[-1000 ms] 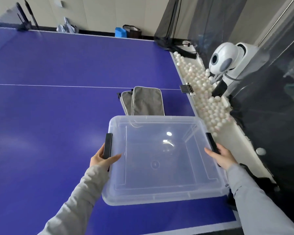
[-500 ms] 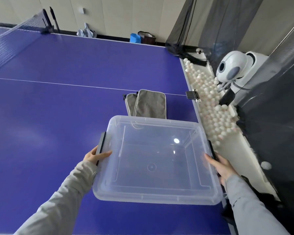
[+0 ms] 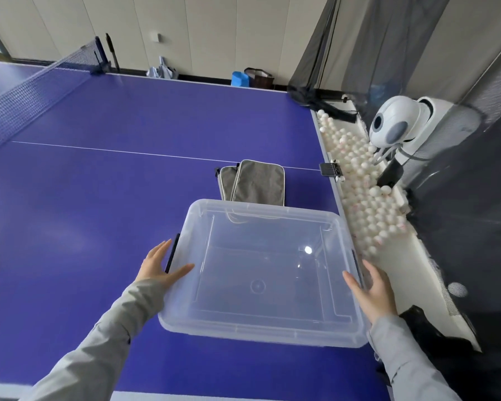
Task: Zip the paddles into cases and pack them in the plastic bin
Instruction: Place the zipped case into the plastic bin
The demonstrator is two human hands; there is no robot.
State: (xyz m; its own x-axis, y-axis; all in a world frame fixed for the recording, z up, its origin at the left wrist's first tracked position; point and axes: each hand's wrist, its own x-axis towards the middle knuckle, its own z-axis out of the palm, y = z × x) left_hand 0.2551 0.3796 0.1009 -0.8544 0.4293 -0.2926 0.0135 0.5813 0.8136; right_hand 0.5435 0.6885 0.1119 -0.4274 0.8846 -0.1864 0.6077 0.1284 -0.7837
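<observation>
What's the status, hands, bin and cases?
Left hand and right hand open, flanking the plastic bin. Lid apparently on. Two cases behind it, unpacked.

My clear plastic bin (image 3: 243, 325) sits flat at lower centre, its lid seemingly on. Just above it, two grey cases (image 3: 259, 183) lie overlapping, the right one uppermost.

Table-tennis training room: blue table (image 3: 128, 183) with net (image 3: 35, 88), ball-feeding machine (image 3: 399, 128), trough of white balls (image 3: 365, 204), catch netting (image 3: 359, 47).
</observation>
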